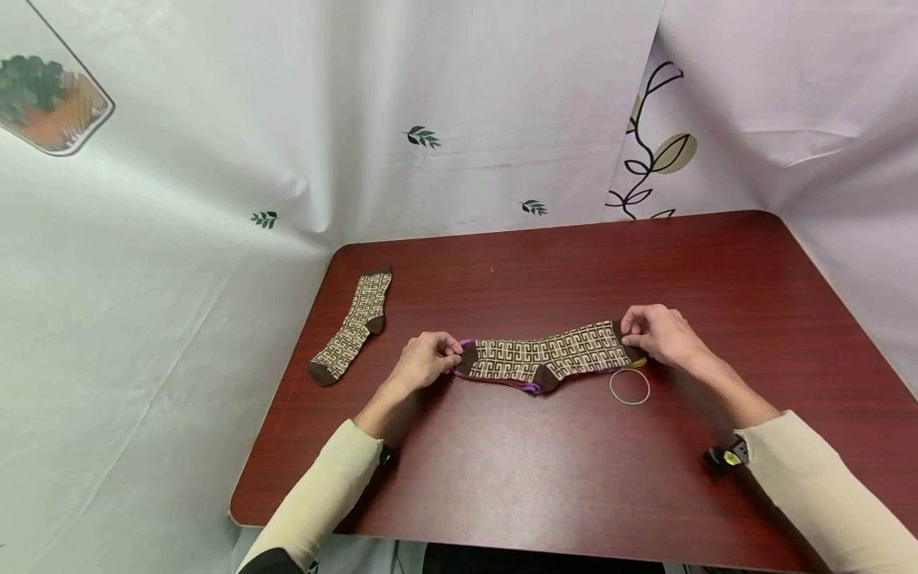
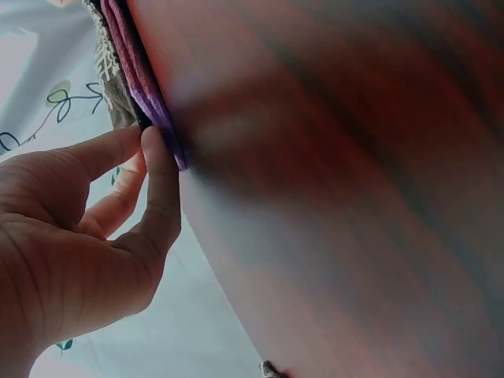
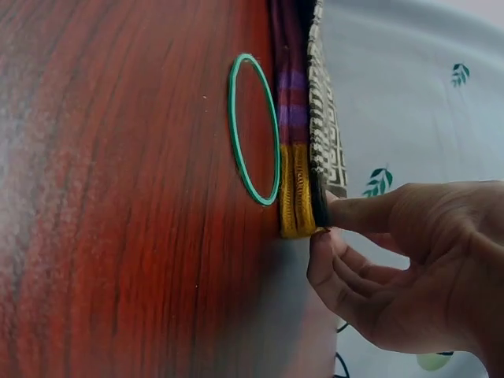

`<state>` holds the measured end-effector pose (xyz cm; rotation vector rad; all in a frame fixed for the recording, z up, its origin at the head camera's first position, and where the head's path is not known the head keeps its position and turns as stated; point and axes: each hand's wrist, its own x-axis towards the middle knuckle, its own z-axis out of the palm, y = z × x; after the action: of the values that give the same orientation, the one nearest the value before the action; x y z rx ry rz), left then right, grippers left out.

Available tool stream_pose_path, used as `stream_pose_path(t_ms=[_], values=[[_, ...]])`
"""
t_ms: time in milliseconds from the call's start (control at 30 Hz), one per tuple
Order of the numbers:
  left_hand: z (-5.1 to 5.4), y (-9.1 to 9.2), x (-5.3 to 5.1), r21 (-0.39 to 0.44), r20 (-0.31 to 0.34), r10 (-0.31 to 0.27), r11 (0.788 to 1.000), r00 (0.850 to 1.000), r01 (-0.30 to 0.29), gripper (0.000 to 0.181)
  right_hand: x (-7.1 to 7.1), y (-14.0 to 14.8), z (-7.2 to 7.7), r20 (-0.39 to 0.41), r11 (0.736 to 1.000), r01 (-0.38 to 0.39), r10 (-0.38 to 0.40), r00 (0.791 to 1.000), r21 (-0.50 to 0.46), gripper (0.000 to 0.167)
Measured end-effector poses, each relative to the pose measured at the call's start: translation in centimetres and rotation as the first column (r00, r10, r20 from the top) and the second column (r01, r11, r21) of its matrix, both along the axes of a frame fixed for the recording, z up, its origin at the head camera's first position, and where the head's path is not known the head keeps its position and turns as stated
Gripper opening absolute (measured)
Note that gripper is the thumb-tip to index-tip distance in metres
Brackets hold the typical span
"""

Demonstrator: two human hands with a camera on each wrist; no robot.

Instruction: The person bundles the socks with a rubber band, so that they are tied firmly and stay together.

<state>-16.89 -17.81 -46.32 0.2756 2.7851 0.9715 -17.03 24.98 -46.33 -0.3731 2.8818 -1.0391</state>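
A brown-and-cream patterned sock (image 1: 574, 351) lies stretched sideways at mid-table, on top of a purple sock layer (image 3: 293, 110) with a mustard cuff (image 3: 296, 189). My left hand (image 1: 423, 360) pinches the patterned sock's dark toe between thumb and fingers; purple knit (image 2: 155, 106) shows just beneath in the left wrist view. At the other end, my right hand (image 1: 667, 333) pinches the dark cuff with thumb and index finger. How many layers each hand grips is hard to tell. Close to the cuff, a thin green ring like a rubber band (image 3: 234, 110) lies on the wood.
Another patterned sock (image 1: 355, 319), matching the first, lies slanted near the left edge of the reddish-brown table (image 1: 545, 470). White printed cloth (image 1: 473, 175) hangs behind the table and along its sides.
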Motion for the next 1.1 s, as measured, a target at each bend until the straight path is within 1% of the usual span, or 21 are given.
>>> stream_pose_path(t_ms=[67,133,233,367,467,567,733,833,900,967,1000,1100], values=[[-0.1,-0.1,0.0,-0.007,0.01,0.009,1.0,1.0,-0.009,0.005,0.0,-0.1,0.1,-0.001,1.0,-0.011,0.011,1.0,0.019,0.011],[-0.1,-0.2,-0.1,-0.013,0.018,0.016,1.0,1.0,-0.015,0.004,-0.1,-0.1,0.2,0.021,1.0,-0.012,0.012,1.0,0.012,0.006],[-0.1,-0.3,-0.2,-0.017,0.021,0.021,1.0,1.0,-0.021,0.004,-0.2,0.0,0.2,0.089,0.999,-0.006,0.011,0.996,-0.048,0.006],[-0.2,-0.9,-0.3,-0.034,0.007,0.029,0.999,1.0,-0.029,0.006,-0.3,0.4,0.1,0.186,0.989,-0.001,0.028,0.982,-0.146,0.01],[-0.2,-1.6,-0.2,-0.041,0.003,0.038,0.998,0.999,-0.038,0.006,-0.4,0.7,0.0,0.223,0.983,0.008,0.034,0.974,-0.184,0.013],[-0.3,-2.5,-0.1,-0.026,0.011,0.059,0.998,0.998,-0.059,0.004,-0.4,0.8,0.0,0.211,0.979,0.024,0.02,0.977,-0.204,0.013],[0.0,-4.2,0.0,0.019,0.016,0.107,0.994,0.994,-0.107,0.012,-0.7,0.9,0.0,0.152,0.97,0.075,-0.04,0.987,-0.229,0.018],[0.1,-5.5,-0.1,0.057,0.004,0.139,0.989,0.99,-0.139,0.015,-1.0,0.8,0.1,0.128,0.962,0.098,-0.066,0.99,-0.256,0.023],[0.3,-6.4,-0.2,0.103,0.0,0.158,0.982,0.987,-0.157,0.017,-1.1,0.6,0.2,0.115,0.954,0.106,-0.076,0.99,-0.28,0.025],[0.5,-7.5,-0.3,0.16,0.001,0.184,0.97,0.983,-0.182,0.019,-1.2,0.5,0.3,0.105,0.945,0.11,-0.081,0.991,-0.308,0.028],[0.6,-8.1,-0.4,0.196,0.008,0.199,0.961,0.98,-0.197,0.021,-1.3,0.4,0.4,0.098,0.941,0.112,-0.085,0.991,-0.318,0.029],[0.9,-9.9,-0.6,0.286,0.034,0.264,0.922,0.964,-0.262,0.027,-1.5,0.1,0.6,0.093,0.928,0.127,-0.1,0.991,-0.351,0.031]])
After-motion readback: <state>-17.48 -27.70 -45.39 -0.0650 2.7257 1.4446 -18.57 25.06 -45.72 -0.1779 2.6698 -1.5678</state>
